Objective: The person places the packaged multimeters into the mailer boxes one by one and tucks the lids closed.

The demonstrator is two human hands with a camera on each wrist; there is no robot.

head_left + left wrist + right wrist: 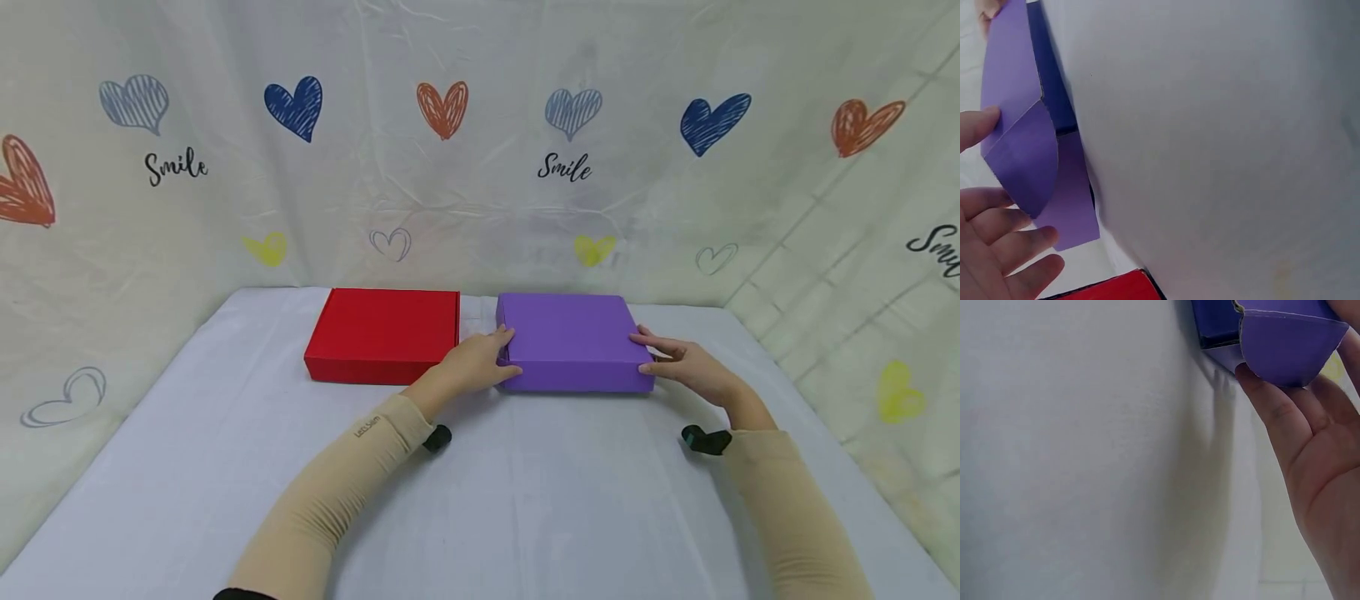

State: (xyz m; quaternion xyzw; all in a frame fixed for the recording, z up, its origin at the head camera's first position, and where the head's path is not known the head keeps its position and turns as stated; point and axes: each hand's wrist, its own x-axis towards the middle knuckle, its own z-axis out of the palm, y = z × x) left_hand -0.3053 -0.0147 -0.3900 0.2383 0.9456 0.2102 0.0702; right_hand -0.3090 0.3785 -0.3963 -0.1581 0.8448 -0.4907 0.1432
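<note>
A purple cardboard box [566, 329] lies on the table, with both hands at its two short ends. My left hand [480, 360] holds its left end, thumb on the front panel and fingers by the side flap [1029, 159]. At the opposite end my right hand [693, 367] grips the corner, its fingers against the other side flap [1288, 347]. The flaps stick out from the ends, and a darker shaded panel [1050, 75] shows below the lid's front panel. Just left of my left hand sits a closed red box [386, 325].
A white cloth [585, 500] covers the table. Behind it hangs a pale curtain [495, 192] printed with hearts and "Smile". Dark wrist cameras [437, 438] jut from under both sleeves.
</note>
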